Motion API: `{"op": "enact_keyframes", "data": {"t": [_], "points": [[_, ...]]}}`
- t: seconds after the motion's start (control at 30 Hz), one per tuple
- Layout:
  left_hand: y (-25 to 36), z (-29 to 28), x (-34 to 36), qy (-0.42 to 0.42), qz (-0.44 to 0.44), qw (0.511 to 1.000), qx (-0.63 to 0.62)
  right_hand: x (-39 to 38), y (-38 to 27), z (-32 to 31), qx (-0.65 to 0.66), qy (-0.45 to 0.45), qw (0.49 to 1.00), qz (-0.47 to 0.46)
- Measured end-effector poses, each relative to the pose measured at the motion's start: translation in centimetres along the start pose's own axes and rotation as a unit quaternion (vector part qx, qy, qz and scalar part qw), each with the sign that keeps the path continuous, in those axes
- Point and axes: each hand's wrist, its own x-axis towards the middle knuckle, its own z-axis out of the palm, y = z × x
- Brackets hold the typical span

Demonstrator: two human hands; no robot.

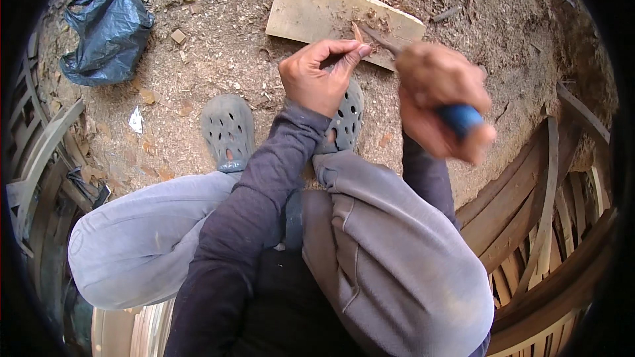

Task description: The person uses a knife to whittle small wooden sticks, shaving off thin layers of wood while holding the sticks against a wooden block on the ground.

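My left hand (315,74) pinches a small pointed sliver of wood (357,32) between thumb and fingers, held over a pale wooden board (304,13) on the ground. My right hand (442,96), blurred by motion, is closed round the blue handle (461,119) of a knife. The narrow knife blade (380,39) points toward the sliver, its tip close beside it; whether they touch I cannot tell. Brown shavings (395,23) lie on the board around the blade.
A dark blue plastic bag (109,36) lies at the far left. Sawdust and wood chips cover the ground (178,73). My grey clogs (228,129) stand near the board. Curved wood strips (549,178) pile up at the right, and others (43,152) at the left.
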Motion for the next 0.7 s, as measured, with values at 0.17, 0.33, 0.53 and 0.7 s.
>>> {"op": "enact_keyframes", "data": {"t": [0.17,0.33,0.53,0.7], "points": [[0.3,-0.3,0.5,-0.033,0.043,0.997,0.054,1.7,-3.2,-1.1,0.124,0.061,0.990,-0.016],[0.5,-0.2,-0.4,-0.046,0.058,0.995,0.064,2.6,-4.0,-1.1,0.098,0.003,0.995,0.002],[0.7,-0.5,-0.1,-0.038,0.037,0.998,0.041,3.9,-5.5,-0.8,0.138,-0.021,0.990,0.004],[0.6,0.1,-0.3,-0.038,0.056,0.997,0.043,2.0,-0.5,-0.1,0.068,-0.029,0.997,-0.012]]}}
